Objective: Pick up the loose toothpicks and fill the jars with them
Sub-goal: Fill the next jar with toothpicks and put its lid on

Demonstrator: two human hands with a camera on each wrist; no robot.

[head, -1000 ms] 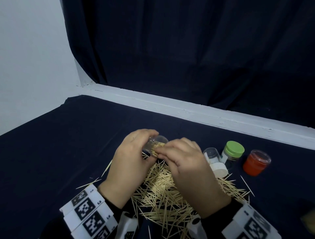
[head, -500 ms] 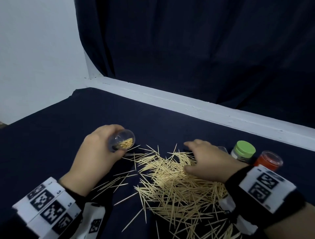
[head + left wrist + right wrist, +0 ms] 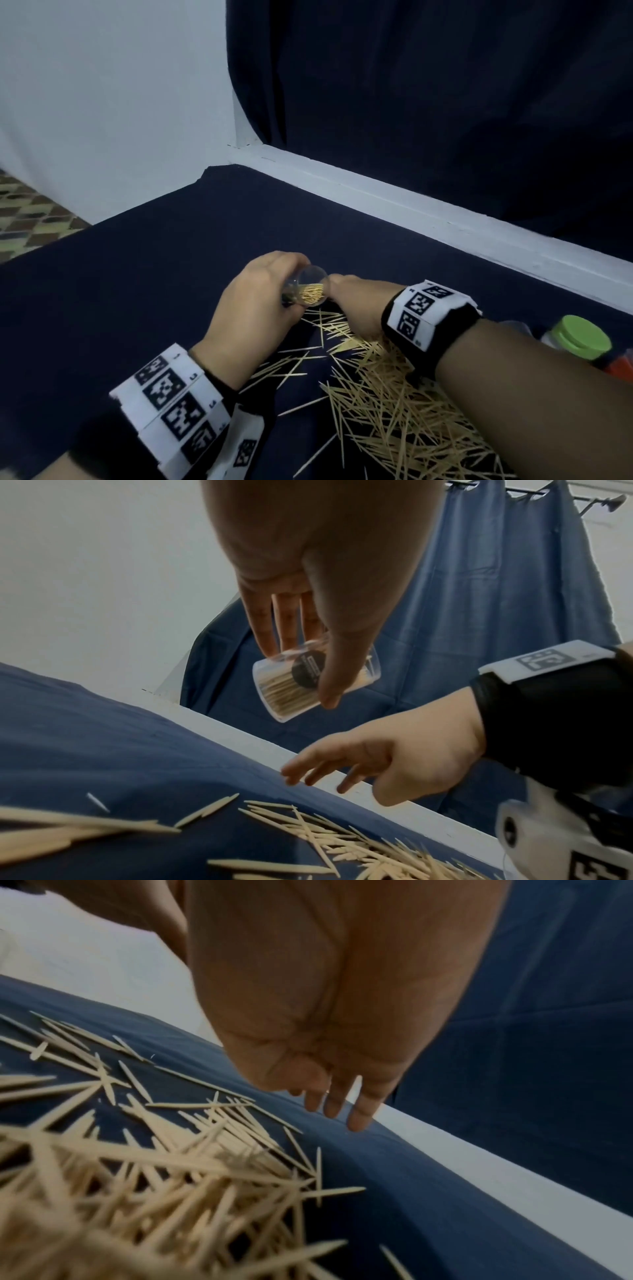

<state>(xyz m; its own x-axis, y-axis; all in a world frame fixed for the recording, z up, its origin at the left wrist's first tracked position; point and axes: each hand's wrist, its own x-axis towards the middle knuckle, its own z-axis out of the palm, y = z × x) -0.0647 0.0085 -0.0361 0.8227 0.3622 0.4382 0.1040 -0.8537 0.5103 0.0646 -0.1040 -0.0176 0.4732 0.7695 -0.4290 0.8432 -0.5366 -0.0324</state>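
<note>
My left hand (image 3: 260, 308) grips a small clear jar (image 3: 308, 291), tilted on its side and partly filled with toothpicks. In the left wrist view the jar (image 3: 315, 680) hangs from my fingers above the cloth. A heap of loose toothpicks (image 3: 394, 394) lies on the dark blue cloth below and to the right. My right hand (image 3: 359, 308) reaches over the far edge of the heap, just right of the jar. Its fingers (image 3: 356, 1110) point down, straight and spread, close to the cloth, holding nothing. The same hand (image 3: 383, 767) appears in the left wrist view.
A green-lidded jar (image 3: 582, 337) stands at the right edge, with a bit of an orange jar (image 3: 621, 370) beside it. A white ledge (image 3: 411, 205) and dark curtain bound the far side. Bare cloth (image 3: 137, 291) spreads to the left.
The right hand left the jar mouth, dropped to the heap, then slid left toward the jar. The left hand pulled the jar aside and keeps holding it. The head view swung left.
</note>
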